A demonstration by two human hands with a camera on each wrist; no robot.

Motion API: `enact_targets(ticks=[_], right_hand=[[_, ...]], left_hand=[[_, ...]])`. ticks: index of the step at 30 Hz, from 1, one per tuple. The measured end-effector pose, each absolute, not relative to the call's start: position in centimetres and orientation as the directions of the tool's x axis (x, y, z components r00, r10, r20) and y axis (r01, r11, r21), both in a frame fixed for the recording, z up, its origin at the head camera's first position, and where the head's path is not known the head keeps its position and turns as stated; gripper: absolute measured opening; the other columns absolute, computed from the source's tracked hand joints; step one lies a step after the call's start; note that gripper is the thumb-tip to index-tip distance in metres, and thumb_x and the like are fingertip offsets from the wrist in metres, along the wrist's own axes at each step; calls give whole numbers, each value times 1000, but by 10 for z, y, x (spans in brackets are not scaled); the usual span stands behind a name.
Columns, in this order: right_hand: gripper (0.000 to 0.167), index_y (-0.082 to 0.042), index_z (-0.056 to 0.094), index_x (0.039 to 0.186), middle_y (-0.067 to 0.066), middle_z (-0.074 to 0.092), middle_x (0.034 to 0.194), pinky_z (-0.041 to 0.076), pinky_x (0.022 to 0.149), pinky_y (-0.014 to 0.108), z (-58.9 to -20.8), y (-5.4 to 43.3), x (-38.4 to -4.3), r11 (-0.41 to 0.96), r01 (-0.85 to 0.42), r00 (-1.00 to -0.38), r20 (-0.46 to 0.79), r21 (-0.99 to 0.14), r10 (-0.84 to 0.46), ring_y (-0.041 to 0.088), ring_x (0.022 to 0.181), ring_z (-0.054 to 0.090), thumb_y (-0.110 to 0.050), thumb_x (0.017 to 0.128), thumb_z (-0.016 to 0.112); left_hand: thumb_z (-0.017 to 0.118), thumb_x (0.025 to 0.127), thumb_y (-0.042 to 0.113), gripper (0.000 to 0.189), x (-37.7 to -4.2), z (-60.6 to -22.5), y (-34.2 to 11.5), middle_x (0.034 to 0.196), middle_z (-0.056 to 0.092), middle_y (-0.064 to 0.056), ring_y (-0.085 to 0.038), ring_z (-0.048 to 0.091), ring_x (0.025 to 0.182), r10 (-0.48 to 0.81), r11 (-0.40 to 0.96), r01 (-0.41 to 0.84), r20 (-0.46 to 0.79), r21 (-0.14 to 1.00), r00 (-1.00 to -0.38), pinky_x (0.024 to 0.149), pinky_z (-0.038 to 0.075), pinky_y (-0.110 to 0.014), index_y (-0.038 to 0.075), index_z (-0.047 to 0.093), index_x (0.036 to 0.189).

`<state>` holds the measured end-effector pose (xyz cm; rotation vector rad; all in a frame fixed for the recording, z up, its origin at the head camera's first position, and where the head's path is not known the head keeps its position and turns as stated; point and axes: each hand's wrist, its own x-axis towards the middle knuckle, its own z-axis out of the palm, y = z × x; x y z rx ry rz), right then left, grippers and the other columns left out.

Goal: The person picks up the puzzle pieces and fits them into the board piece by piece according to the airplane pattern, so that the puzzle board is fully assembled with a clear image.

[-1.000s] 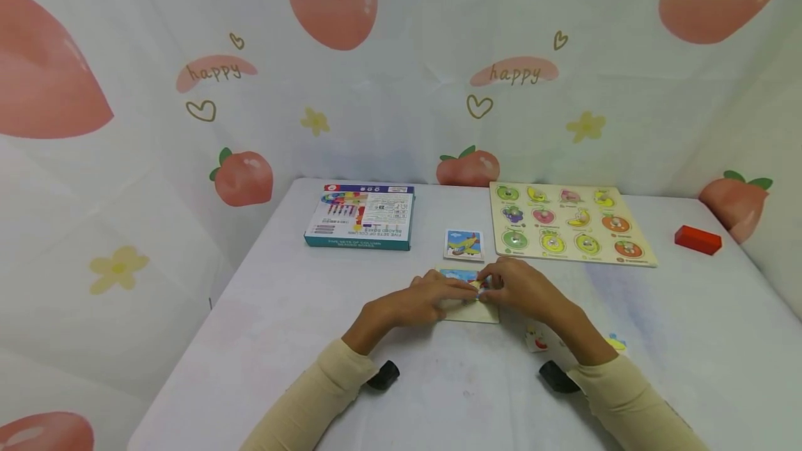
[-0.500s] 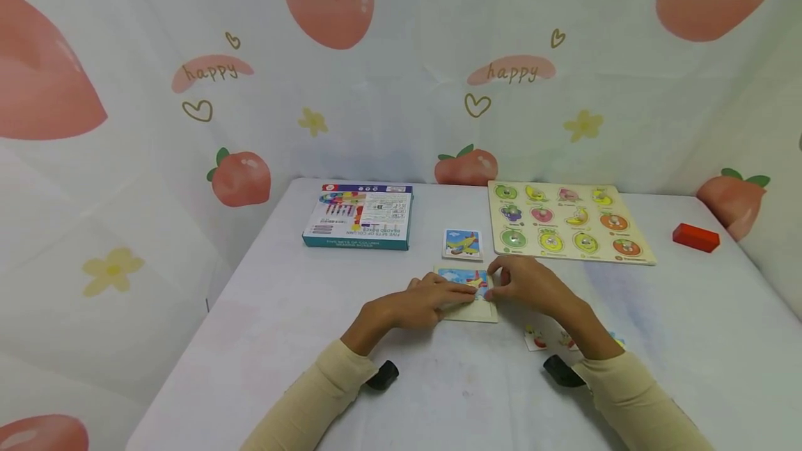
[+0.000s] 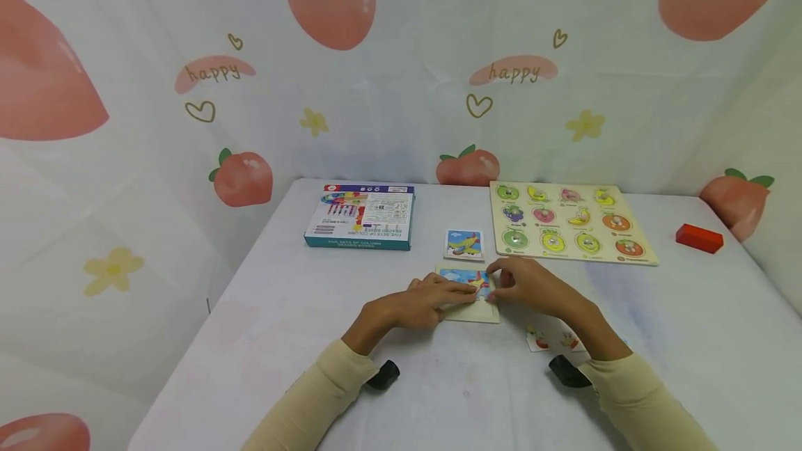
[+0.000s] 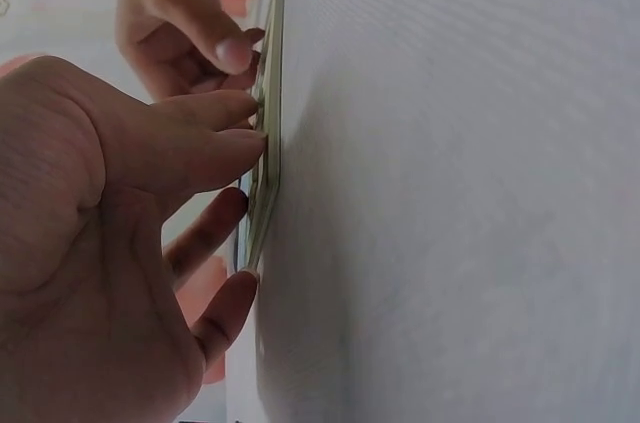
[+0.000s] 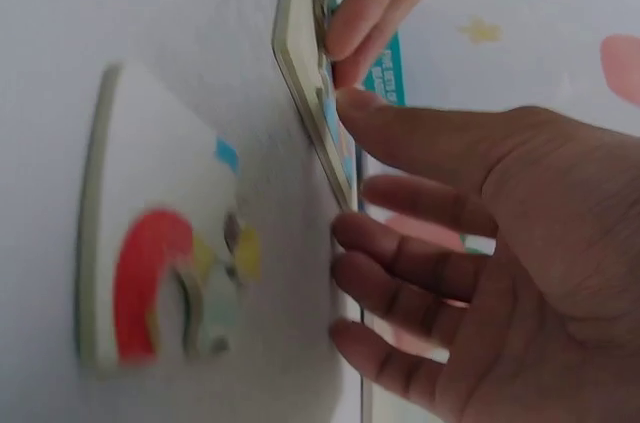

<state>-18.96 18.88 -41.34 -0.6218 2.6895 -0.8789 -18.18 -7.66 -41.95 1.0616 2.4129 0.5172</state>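
Observation:
A small wooden jigsaw puzzle board [image 3: 474, 312] lies mid-table, with blue-sky and plane pieces [image 3: 460, 275] in its far part and bare wood nearer. My left hand [image 3: 426, 303] reaches over it from the left, fairly straight fingers pressing on the pieces. At the board's right edge is my right hand [image 3: 532, 289]; its thumb touches the pieces in the right wrist view, while the other fingers rest loosely beside the edge. Loose jigsaw pieces [image 3: 537, 339] lie near the right wrist, one with a red shape [image 5: 150, 283] close up. The hands partly cover the picture.
Behind the board lies a small plane picture card [image 3: 464, 245]. A boxed bead set [image 3: 360, 218] stands back left. Back right are a fruit knob puzzle [image 3: 573, 225] and a red block [image 3: 699, 238]. A peach-print cloth [image 3: 388, 110] hangs behind.
The right hand's fingers have moved from over the pieces to the board's right edge, and its forearm shifted slightly right. My left hand stays on the board.

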Motion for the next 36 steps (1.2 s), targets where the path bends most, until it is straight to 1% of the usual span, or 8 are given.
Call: enact_targets(ticks=[4,10,13,15,18,24,30,36], right_hand=[[48,-3,70,129,-2,65,97,51,81,34,-411,199,-184,714,-370,-856,-80,-594,-510,14,89,56,-28,91,85],[49,-8,73,127,-5,67,103,53,90,40,-407,217,-168,746,-347,-852,-141,-568,-504,14,98,60,-31,87,88],[47,-11,76,124,-8,67,103,53,88,35,-407,227,-158,757,-349,-848,-156,-552,-506,14,98,59,-34,85,90],[44,-13,78,120,-7,67,104,55,80,32,-406,234,-151,756,-321,-849,-180,-571,-497,15,99,58,-34,84,91],[37,-17,80,114,-8,67,107,54,75,28,-406,244,-141,764,-307,-853,-192,-568,-485,16,101,56,-34,83,91],[31,-23,82,108,-15,68,105,51,85,32,-408,257,-131,784,-391,-848,-141,-483,-510,11,100,56,-34,81,91],[28,-24,83,107,-18,65,102,50,81,28,-411,259,-124,771,-397,-844,-131,-499,-519,7,95,52,-35,83,90],[22,-28,81,105,-21,64,101,52,82,27,-414,257,-118,773,-408,-849,-108,-485,-517,3,96,52,-37,86,87]], left_hand=[[51,103,1,66,-182,-421,-76,170,34,19,-17,34,150,758,634,591,-253,498,-600,108,32,-42,28,45,163],[53,105,3,64,-183,-419,-76,171,33,13,-21,31,155,757,639,593,-264,490,-598,118,31,-51,28,44,164],[54,105,4,63,-184,-418,-78,171,34,11,-21,31,155,758,635,584,-261,506,-598,119,32,-51,26,44,163],[57,105,5,61,-186,-418,-79,171,35,10,-21,33,154,758,630,574,-255,523,-600,117,34,-49,24,46,162],[60,104,7,58,-188,-417,-81,169,39,7,-21,35,152,756,625,564,-238,539,-610,114,35,-46,22,51,160],[70,101,14,55,-190,-418,-86,160,46,1,-19,40,147,720,650,543,-202,531,-664,113,37,-42,19,58,154],[77,98,20,55,-192,-420,-88,152,49,-1,-17,43,143,689,666,509,-189,545,-700,112,38,-40,20,61,152],[80,97,22,51,-192,-419,-88,148,52,-2,-18,46,139,666,681,483,-191,551,-721,112,39,-42,18,65,145]])
